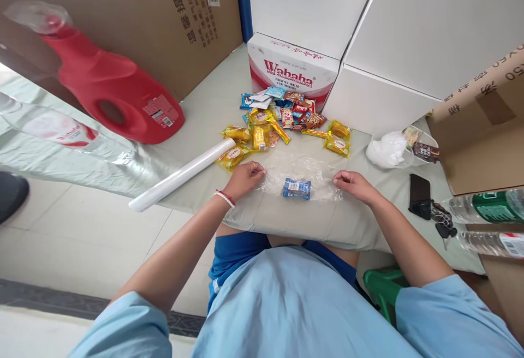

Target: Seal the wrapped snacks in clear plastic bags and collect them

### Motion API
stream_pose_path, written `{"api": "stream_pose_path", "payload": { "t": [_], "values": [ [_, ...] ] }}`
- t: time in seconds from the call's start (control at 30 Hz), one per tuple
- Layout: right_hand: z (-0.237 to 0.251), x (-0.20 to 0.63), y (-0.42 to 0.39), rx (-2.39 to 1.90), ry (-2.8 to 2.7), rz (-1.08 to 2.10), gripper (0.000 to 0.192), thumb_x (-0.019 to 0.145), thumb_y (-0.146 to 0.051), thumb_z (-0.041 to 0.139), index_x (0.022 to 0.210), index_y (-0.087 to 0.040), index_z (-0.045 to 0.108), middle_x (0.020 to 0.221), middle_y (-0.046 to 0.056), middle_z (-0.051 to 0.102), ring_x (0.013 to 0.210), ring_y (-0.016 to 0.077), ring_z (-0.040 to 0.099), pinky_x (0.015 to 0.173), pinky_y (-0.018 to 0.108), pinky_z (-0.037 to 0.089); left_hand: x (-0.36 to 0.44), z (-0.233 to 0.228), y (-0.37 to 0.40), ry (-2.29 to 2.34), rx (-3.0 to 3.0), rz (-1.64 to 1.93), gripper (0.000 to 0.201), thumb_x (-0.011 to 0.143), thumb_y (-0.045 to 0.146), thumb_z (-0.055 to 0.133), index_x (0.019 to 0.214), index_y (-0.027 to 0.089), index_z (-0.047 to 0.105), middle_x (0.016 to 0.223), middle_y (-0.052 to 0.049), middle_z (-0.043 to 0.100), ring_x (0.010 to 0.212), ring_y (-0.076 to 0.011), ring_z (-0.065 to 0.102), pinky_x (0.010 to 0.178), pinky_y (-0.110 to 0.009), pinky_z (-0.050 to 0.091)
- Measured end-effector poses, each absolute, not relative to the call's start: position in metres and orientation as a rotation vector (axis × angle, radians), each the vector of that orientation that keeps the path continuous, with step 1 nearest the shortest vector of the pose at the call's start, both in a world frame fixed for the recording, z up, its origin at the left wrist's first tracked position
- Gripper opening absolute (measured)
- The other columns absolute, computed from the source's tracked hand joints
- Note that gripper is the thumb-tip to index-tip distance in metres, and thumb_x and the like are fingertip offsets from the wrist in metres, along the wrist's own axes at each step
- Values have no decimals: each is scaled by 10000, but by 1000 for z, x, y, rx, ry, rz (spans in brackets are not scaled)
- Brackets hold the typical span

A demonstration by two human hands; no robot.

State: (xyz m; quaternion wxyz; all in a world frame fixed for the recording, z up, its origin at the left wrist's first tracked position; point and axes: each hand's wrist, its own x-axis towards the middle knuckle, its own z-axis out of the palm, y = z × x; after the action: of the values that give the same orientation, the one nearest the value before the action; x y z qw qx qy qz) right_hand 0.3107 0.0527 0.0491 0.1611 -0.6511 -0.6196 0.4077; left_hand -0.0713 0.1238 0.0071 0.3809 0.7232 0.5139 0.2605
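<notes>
A sheet of clear plastic film point(317, 175) lies on the cloth-covered table in front of me, crinkled along its far side. Pinched in my left hand point(246, 178) is the film's left edge. My right hand point(355, 184) grips the right edge between thumb and fingers. Between the hands, a small blue snack packet point(297, 189) with a white label rests on the film. To the left of my left hand lies a white roll point(182, 174), set diagonally. Just beyond my hands is a pile of wrapped snacks point(261, 137) in yellow, red, brown and blue.
A Wahaha carton point(292, 69) stands behind the snacks. At left are a red jug point(118, 90) and a clear bottle point(61, 129). On the right are a white tub point(409, 149), a black phone point(420, 196), keys point(444, 219) and lying bottles point(491, 207). A green stool point(382, 287) is below.
</notes>
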Motion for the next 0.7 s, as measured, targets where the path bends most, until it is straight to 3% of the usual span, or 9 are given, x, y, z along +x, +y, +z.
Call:
{"api": "stream_pose_path", "payload": {
  "t": [0.13, 0.23, 0.37, 0.5, 0.6, 0.7],
  "values": [
    [38, 314, 70, -2120, -1888, 937, 245, 888, -406, 538, 873, -202, 673, 797, 22, 683, 737, 181, 599, 717, 289, 473, -59, -3, 131, 1395, 1968, 659, 238, 871, 382, 567, 834, 184, 695, 909, -77, 692, 822, -221, 638, 823, -385, 542],
    [42, 313, 86, -2185, -1947, 746, 223, 891, -360, 581, 959, -189, 708, 929, 80, 706, 860, 230, 622, 813, 337, 472, -60, 0, 131, 1497, 2035, 765, 227, 872, 343, 596, 967, 173, 712, 1049, -105, 667, 967, -256, 632, 925, -429, 537],
    [47, 290, 114, -2020, -2197, 404, 331, 969, -360, 550, 1196, -168, 696, 1128, 128, 707, 1096, 282, 606, 988, 375, 445, -63, 23, 114, 1766, 2128, 1062, 232, 944, 268, 544, 1052, 161, 719, 1124, -140, 628, 1136, -314, 570, 1039, -514, 460],
    [35, 249, 145, -1969, -2319, 510, 547, 930, -389, 662, 1411, -139, 590, 1295, 173, 665, 1195, 302, 590, 1025, 373, 440, -36, 50, 86, 1532, 2381, 1064, 300, 985, 207, 491, 1182, 220, 718, 1122, -112, 633, 1060, -276, 550, 972, -478, 450],
    [28, 228, 164, -2068, -2274, 673, 536, 836, -344, 773, 1313, -130, 655, 1119, 153, 718, 1018, 283, 649, 880, 348, 482, -2, 51, 74, 1282, 2538, 676, 334, 1011, 230, 477, 1241, 263, 718, 1090, -102, 640, 1013, -268, 536, 877, -425, 440],
    [34, 224, 174, -1993, -2297, 809, 225, 827, -260, 749, 1026, -155, 755, 840, 52, 709, 789, 213, 641, 731, 293, 476, 22, 40, 72, 1201, 2550, 351, 362, 1026, 222, 451, 1252, 270, 730, 1017, -106, 641, 1012, -281, 541, 826, -410, 425]
  ]
}}
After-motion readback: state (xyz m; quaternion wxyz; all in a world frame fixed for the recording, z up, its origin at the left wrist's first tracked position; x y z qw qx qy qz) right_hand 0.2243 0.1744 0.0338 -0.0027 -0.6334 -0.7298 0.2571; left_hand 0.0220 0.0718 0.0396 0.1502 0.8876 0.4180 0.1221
